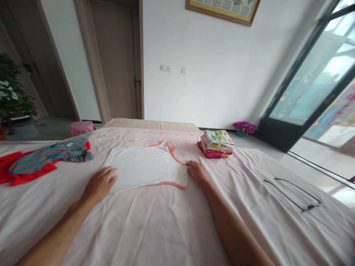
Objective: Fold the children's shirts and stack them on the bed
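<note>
A white sleeveless top (144, 168) with orange trim lies spread sideways on the pink-white bed sheet (155, 229). Its neckline and armholes point to the right. My left hand (101, 183) rests on the left edge of the top, fingers stretched out and palm down. At the opposite end, my right hand (197, 171) touches the trimmed edge, its fingers slightly bent and lying on the cloth. Neither hand appears to grip the fabric.
A stack of folded clothes (217, 144) sits beyond my right hand. Striped and red garments (50, 157) lie loose at the left. Eyeglasses (302, 201) lie at the right. Past the bed are a pink stool (82, 128) and purple flowers (244, 127).
</note>
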### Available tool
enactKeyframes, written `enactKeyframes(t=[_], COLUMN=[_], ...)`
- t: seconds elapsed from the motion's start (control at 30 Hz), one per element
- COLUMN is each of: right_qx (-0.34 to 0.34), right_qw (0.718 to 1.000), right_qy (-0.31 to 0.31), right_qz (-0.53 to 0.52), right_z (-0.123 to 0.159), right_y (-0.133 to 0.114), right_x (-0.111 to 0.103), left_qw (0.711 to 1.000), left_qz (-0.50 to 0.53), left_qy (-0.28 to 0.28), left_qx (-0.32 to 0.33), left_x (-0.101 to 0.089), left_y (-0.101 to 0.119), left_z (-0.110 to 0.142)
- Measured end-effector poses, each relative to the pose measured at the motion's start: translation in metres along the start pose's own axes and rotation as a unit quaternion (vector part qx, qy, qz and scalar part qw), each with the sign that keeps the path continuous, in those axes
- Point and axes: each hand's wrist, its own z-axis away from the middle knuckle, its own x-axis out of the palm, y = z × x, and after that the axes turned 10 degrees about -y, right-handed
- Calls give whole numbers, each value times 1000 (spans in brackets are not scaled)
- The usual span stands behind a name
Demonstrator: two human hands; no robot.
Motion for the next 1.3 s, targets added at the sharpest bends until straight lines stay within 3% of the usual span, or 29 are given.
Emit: enactKeyframes(t=[0.13, 0.23, 0.37, 0.47, 0.57, 0.73, 0.93, 1.07, 1.3], right_qx=[0, 20, 11, 9, 9, 15, 10, 42, 46], right_qw=[1000, 999, 1000, 1000, 1000, 1000, 1000, 998, 997], right_qy=[-2, 7, 6, 8, 12, 13, 12, 36, 9], right_qz=[-23, -27, -27, -21, -18, -17, 9, 27, 62], right_z=[-5, -10, -12, -11, -11, -12, -9, -9, -14], right_y=[2, 3, 3, 3, 3, 3, -6, -8, -2], right_x=[0, 1, 0, -1, -1, 0, -3, -5, -5], left_qw=[992, 974, 952, 941, 930, 959, 969, 959, 939], left_qz=[29, 61, 124, 176, 187, 117, 105, 129, 183], left_qy=[101, 139, 80, -2, -46, -75, -56, -34, -56], left_qx=[68, 170, 269, 289, 314, 248, 216, 251, 287], left_x=[-15, -31, -48, -57, -60, -53, -41, -38, -33], left_y=[10, 40, 114, 176, 230, 287, 301, 298, 296], left_z=[2, 4, 8, 9, 4, -11, -17, -15, -11])
